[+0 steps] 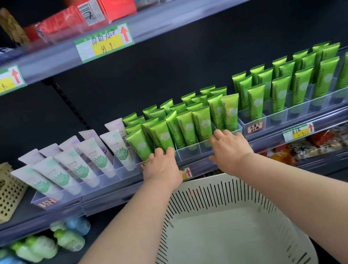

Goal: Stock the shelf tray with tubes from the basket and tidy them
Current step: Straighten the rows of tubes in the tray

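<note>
Left hand (162,166): fingers curled over the front wall of the shelf tray (194,152), at its left end
Tubes (187,128): green, upright, filled the tray rows, though a few leaned
Right hand (230,147): gripped the same wall, right end
Basket (201,198): white, below both hands, with no tubes showing inside
Progress: stocking looked done; squaring the tray and straightening leaners seemed left

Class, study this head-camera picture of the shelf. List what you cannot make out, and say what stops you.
All in the head view:
Left hand and right hand: gripping or only resting on the rim of the clear tray? The backs of the hands hide the finger pads.
White basket: near part cut off by the bottom edge.
Price tag: handwriting blurred.
Bottles at lower left: labels blurred.
</note>
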Demonstrator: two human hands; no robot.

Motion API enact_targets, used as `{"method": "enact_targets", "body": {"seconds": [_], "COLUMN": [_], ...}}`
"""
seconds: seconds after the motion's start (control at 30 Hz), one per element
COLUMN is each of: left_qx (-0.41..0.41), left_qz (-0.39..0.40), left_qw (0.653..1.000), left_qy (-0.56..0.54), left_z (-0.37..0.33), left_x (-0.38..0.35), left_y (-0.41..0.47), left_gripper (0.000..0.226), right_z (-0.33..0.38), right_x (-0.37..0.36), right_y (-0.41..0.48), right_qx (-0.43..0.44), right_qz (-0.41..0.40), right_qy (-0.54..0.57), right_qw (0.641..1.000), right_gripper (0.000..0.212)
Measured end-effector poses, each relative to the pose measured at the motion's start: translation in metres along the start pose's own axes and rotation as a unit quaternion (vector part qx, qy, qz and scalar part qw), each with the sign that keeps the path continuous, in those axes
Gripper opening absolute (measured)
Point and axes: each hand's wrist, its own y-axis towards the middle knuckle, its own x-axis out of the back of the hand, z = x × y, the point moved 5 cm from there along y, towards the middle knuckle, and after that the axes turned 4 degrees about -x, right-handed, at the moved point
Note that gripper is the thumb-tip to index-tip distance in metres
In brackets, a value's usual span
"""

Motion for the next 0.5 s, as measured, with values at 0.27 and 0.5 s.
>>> {"method": "enact_targets", "body": {"seconds": [0.27, 0.5], "left_qx": [-0.001, -0.063], "left_qz": [0.010, -0.127], "left_qw": [1.000, 0.990], "left_qy": [0.020, -0.016], "left_z": [-0.003, -0.029], "left_x": [0.002, 0.051], "left_y": [-0.004, 0.000], "left_gripper": [0.056, 0.030], "right_z": [-0.005, -0.043], "right_x": [-0.004, 0.028], "right_y": [-0.004, -0.010], "right_qx": [0.004, -0.016], "right_qz": [0.014, -0.074], "right_qy": [0.024, 0.053], "right_qw": [1.000, 0.996], "right_gripper": [0.047, 0.039]}}
